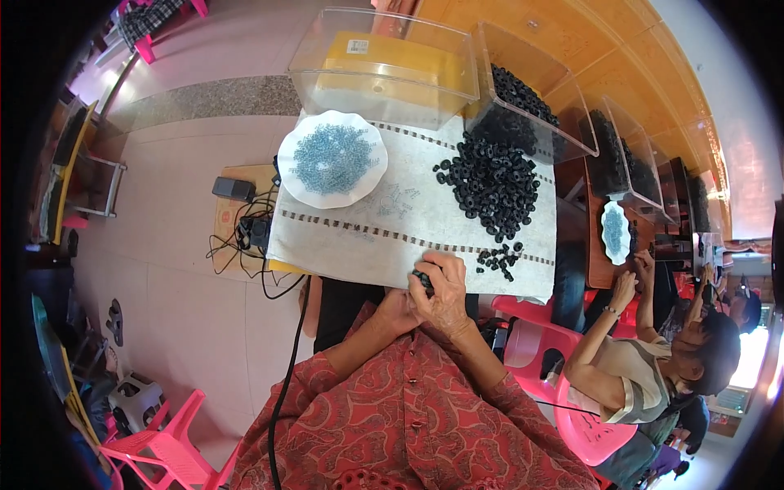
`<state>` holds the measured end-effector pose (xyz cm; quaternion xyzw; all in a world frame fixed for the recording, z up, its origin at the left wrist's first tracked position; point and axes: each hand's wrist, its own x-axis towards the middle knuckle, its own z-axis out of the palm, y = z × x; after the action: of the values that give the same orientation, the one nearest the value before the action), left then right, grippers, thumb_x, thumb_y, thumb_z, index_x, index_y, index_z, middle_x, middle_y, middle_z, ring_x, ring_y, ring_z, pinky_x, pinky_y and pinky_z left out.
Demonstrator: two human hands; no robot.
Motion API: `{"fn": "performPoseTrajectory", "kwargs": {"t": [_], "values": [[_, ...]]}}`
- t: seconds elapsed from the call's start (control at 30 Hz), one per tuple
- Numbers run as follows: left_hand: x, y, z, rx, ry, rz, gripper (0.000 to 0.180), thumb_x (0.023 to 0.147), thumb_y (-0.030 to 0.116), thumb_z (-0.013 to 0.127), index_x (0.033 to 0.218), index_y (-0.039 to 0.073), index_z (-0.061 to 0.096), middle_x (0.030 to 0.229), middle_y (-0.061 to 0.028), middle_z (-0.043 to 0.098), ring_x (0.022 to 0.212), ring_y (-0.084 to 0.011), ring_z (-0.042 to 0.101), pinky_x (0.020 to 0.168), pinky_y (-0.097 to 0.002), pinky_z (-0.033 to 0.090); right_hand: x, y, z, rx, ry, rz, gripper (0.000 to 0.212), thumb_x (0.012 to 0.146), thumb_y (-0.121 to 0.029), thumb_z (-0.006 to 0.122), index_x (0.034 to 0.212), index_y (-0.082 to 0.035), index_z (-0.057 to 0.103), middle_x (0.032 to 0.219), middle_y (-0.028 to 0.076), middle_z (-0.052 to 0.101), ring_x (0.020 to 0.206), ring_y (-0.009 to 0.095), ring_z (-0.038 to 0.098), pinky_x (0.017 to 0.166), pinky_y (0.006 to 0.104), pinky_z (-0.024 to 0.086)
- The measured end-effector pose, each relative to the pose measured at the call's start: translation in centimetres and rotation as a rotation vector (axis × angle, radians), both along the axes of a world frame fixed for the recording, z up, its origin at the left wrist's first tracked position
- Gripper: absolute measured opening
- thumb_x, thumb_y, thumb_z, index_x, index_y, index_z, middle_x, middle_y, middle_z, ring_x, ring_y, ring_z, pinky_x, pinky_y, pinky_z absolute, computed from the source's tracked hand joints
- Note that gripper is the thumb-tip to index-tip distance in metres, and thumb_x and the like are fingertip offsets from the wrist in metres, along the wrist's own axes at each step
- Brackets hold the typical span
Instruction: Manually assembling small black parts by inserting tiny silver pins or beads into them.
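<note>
At the near edge of the cloth-covered table, both my hands meet in front of my body. My right hand [445,296] is closed, its bent fingers around a small black part [423,281]. My left hand [397,312] presses against it from below, closed, its fingertips mostly hidden. Just right of them lie a few loose black ring-shaped parts [500,260], beside a big heap of similar black parts [492,184]. A white scalloped plate [287,181] holds many small clear bluish pieces [331,157]. Several clear pieces [394,200] lie scattered on the cloth [327,245].
Behind the plate stands a clear plastic bin [384,86]; a second bin [563,126] holds more black parts. A black cable [290,367] runs along my left side. To the right a co-worker [621,359] works at another table. Pink stools [167,441] stand around.
</note>
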<state>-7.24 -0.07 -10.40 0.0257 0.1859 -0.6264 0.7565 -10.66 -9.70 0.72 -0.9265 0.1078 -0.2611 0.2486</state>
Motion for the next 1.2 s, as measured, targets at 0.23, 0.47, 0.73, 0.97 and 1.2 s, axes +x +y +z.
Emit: {"fn": "performPoseTrajectory", "kwargs": {"t": [0.23,0.47,0.73,0.97,1.2], "values": [[-0.4,0.1,0.2,-0.015,-0.107,0.059,0.028,0.098,0.029,0.041,0.106,0.008,0.057,0.103,-0.0067,0.059,0.097,-0.0178,0.059,0.087,-0.0345,0.050,-2.3,1.4,-0.4,0.038,0.008,0.132,0.019,0.069,-0.004,0.070,0.086,-0.003,0.062,0.103,0.013,0.059,0.093,0.032,0.055,0.081,0.0413,0.042],[-1.1,2.1,-0.2,0.100,-0.197,0.014,0.025,0.094,0.022,0.044,0.098,0.004,0.061,0.096,-0.0083,0.061,0.090,-0.0170,0.061,0.082,-0.0300,0.051,-3.1,2.6,0.5,0.022,-0.009,0.285,0.013,0.068,-0.002,0.070,0.079,-0.002,0.063,0.093,0.010,0.060,0.083,0.028,0.058,0.073,0.0384,0.047],[0.3,3.7,5.7,-0.016,-0.050,-0.075,0.021,0.093,0.018,0.049,0.097,0.002,0.061,0.090,-0.0091,0.063,0.088,-0.0182,0.061,0.080,-0.0318,0.052,-2.5,2.5,5.8,0.092,-0.160,0.307,0.019,0.067,0.002,0.074,0.084,0.000,0.065,0.092,0.013,0.065,0.076,0.025,0.065,0.065,0.0322,0.053],[7.1,-0.8,13.4,-0.006,0.151,0.155,0.022,0.092,0.017,0.053,0.095,-0.004,0.059,0.095,-0.0154,0.064,0.088,-0.0276,0.062,0.084,-0.0444,0.052,0.2,3.4,12.5,0.122,-0.412,0.455,0.026,0.068,0.000,0.074,0.093,0.001,0.068,0.097,0.015,0.065,0.071,0.025,0.067,0.057,0.0307,0.054],[19.2,-8.6,21.0,0.041,-0.285,0.560,0.023,0.093,0.016,0.050,0.094,-0.006,0.056,0.089,-0.0174,0.061,0.085,-0.0306,0.062,0.084,-0.0500,0.054,2.8,5.6,17.5,0.316,-0.663,0.799,0.022,0.079,0.000,0.069,0.101,0.000,0.070,0.098,0.025,0.065,0.061,0.020,0.063,0.050,0.0266,0.052]]}}
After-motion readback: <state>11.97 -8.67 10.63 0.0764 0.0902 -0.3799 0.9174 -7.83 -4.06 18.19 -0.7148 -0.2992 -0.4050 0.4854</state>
